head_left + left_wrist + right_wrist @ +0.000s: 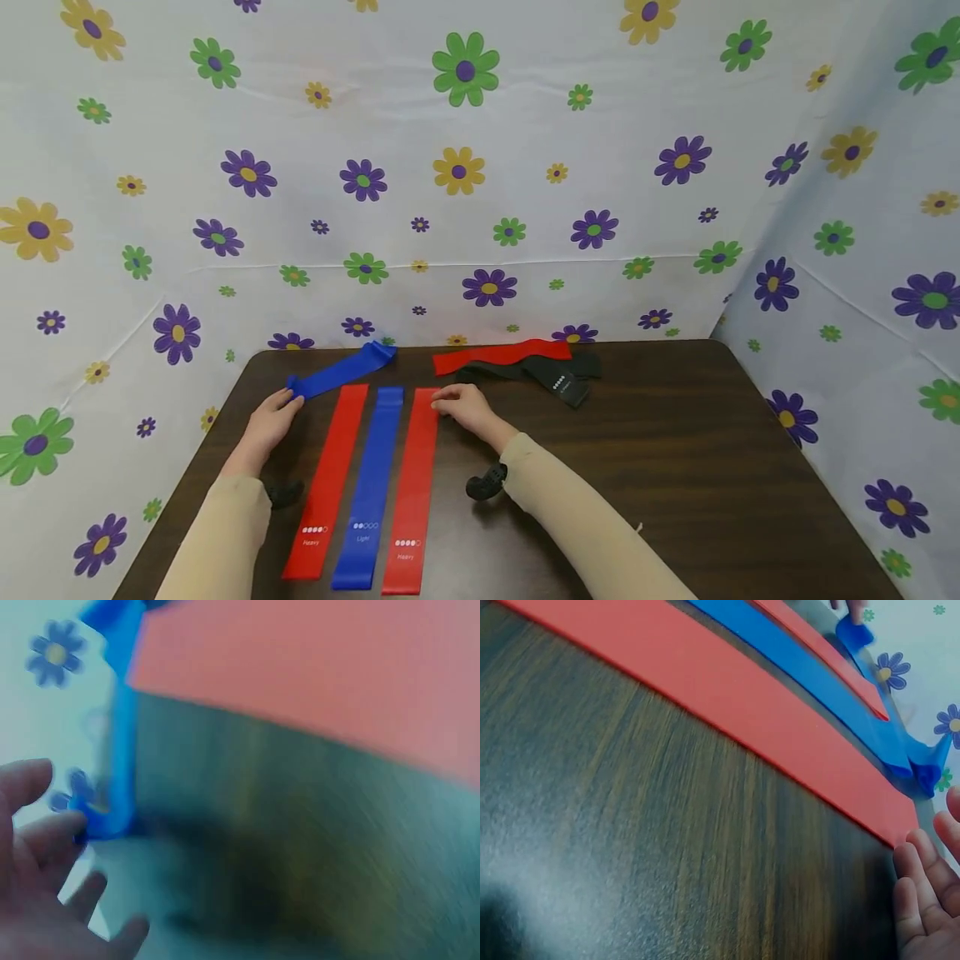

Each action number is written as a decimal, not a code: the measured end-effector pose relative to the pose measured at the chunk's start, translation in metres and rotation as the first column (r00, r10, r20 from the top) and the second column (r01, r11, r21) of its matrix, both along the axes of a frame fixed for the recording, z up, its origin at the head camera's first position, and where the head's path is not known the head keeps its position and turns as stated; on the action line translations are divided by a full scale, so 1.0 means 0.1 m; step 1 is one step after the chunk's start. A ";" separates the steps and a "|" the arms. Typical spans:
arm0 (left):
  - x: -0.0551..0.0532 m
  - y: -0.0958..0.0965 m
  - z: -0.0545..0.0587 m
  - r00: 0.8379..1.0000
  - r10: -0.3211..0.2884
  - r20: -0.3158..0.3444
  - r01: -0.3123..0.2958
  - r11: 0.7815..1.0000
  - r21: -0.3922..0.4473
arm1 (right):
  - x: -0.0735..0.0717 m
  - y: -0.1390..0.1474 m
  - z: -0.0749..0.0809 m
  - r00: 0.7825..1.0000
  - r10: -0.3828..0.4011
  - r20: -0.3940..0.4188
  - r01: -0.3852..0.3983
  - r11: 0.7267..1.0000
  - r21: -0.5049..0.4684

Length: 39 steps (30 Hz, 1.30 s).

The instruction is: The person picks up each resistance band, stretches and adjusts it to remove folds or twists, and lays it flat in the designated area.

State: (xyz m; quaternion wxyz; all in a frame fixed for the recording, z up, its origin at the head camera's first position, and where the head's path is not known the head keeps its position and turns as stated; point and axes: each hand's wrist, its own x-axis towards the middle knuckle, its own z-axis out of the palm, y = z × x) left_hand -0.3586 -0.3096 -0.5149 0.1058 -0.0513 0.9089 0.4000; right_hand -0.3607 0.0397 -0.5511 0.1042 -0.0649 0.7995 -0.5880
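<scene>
At the back left, my left hand point(268, 423) holds the near end of a blue resistance band point(341, 372). In the left wrist view that end curls up at the index fingertip, while the other fingers point(88, 894) are spread. My right hand point(467, 407) touches the far end of a red "Heavy" resistance band point(412, 483), its fingers point(922, 862) fairly straight at the band's edge. Left of this band lie a flat blue "Light" band point(377, 475) and another red "Heavy" band point(330, 471), roughly side by side.
Near the table's back edge lie a crumpled red band point(502, 354) and black bands point(557, 379), partly overlapping. The dark wooden table point(660, 467) meets a flower-printed white cloth point(510, 192) at the back and sides. A black wrist device point(487, 483) sits at the right cuff.
</scene>
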 end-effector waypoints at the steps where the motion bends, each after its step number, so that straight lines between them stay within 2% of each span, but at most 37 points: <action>1: -0.02 0.05 0.04 1.000 0.006 -0.013 -0.005 0.998 0.070 | -0.01 0.01 0.00 1.000 -0.010 0.009 0.010 1.000 -0.005; 4: -0.06 0.21 0.22 0.999 0.011 -0.045 0.001 0.964 0.265 | -0.01 0.03 0.03 0.999 -0.024 0.046 0.026 0.999 -0.035; 7: -0.08 0.40 0.42 0.996 -0.007 -0.088 0.043 0.910 0.413 | -0.01 0.02 0.06 0.996 -0.003 0.094 0.012 0.996 -0.093; 9: -0.07 0.53 0.54 0.991 -0.039 -0.127 0.094 0.880 0.466 | 0.00 0.00 0.08 0.989 0.050 0.138 -0.028 0.987 -0.157; 11: -0.05 0.67 0.63 0.983 -0.086 -0.160 0.156 0.854 0.497 | 0.01 -0.03 0.10 0.971 0.146 0.189 -0.095 0.962 -0.255; 13: 0.00 0.80 0.70 0.971 -0.148 -0.189 0.225 0.838 0.498 | 0.02 -0.06 0.12 0.934 0.269 0.235 -0.166 0.909 -0.382; 15: 0.07 0.92 0.74 0.956 -0.209 -0.208 0.286 0.823 0.491 | 0.03 -0.10 0.15 0.884 0.390 0.257 -0.214 0.829 -0.517; 17: 0.14 1.02 0.76 0.934 -0.275 -0.226 0.354 0.794 0.494 | 0.05 -0.14 0.20 0.841 0.470 0.269 -0.220 0.750 -0.624; 19: 0.23 1.11 0.77 0.911 -0.337 -0.240 0.413 0.760 0.502 | 0.06 -0.17 0.25 0.817 0.511 0.268 -0.202 0.689 -0.696; 20: 0.28 1.15 0.77 0.899 -0.365 -0.243 0.438 0.743 0.505 | 0.07 -0.19 0.27 0.814 0.517 0.264 -0.190 0.667 -0.720; 21: 0.33 1.18 0.77 0.887 -0.395 -0.241 0.462 0.728 0.507 | 0.08 -0.21 0.30 0.814 0.516 0.268 -0.171 0.653 -0.738; 23: 0.43 1.23 0.75 0.863 -0.446 -0.235 0.502 0.714 0.488 | 0.08 -0.23 0.35 0.812 0.511 0.282 -0.124 0.623 -0.773; 25: 0.54 1.26 0.73 0.847 -0.486 -0.213 0.527 0.722 0.448 | 0.08 -0.24 0.40 0.818 0.498 0.288 -0.088 0.603 -0.793; 29: 0.74 1.27 0.67 0.814 -0.552 -0.180 0.578 0.739 0.345 | 0.06 -0.21 0.52 0.833 0.477 0.280 -0.031 0.545 -0.838; 32: 0.85 1.25 0.64 0.799 -0.576 -0.175 0.601 0.745 0.290 | 0.05 -0.15 0.60 0.866 0.423 0.266 0.002 0.531 -0.848; 35: 0.94 1.22 0.62 0.787 -0.593 -0.171 0.617 0.746 0.250 | 0.04 -0.07 0.64 0.894 0.359 0.270 0.041 0.535 -0.844; 39: 1.03 1.19 0.57 0.770 -0.619 -0.153 0.637 0.739 0.217 | 0.05 0.06 0.67 0.907 0.301 0.295 0.106 0.514 -0.851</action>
